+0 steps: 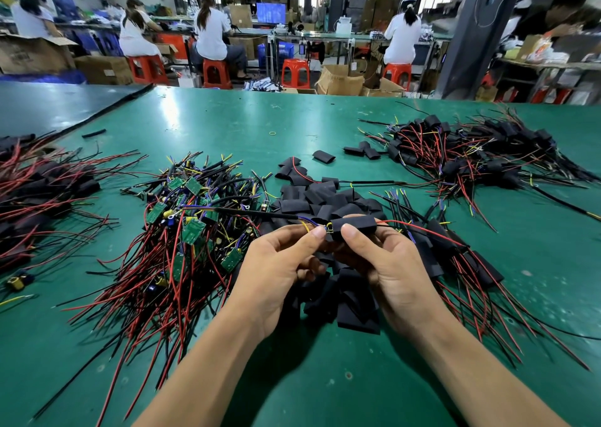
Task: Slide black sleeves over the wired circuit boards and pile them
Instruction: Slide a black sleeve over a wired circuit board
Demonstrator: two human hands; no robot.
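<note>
My right hand (387,261) holds a black sleeve (354,226) between thumb and fingers, above the table. A wired circuit board sits almost wholly inside it; red wires trail out to the right. My left hand (279,261) pinches the blue and yellow wires (312,223) at the sleeve's left mouth. Under both hands lies a heap of loose black sleeves (325,199). To the left lies a pile of bare green boards with red and black wires (182,231). Sleeved boards lie in piles at the near right (455,251) and the far right (471,153).
The green table (325,378) runs to a far edge. Another sleeved pile (35,192) lies at the far left. Stray sleeves (361,150) lie mid-table. Beyond the table, people sit on red stools at benches among cardboard boxes.
</note>
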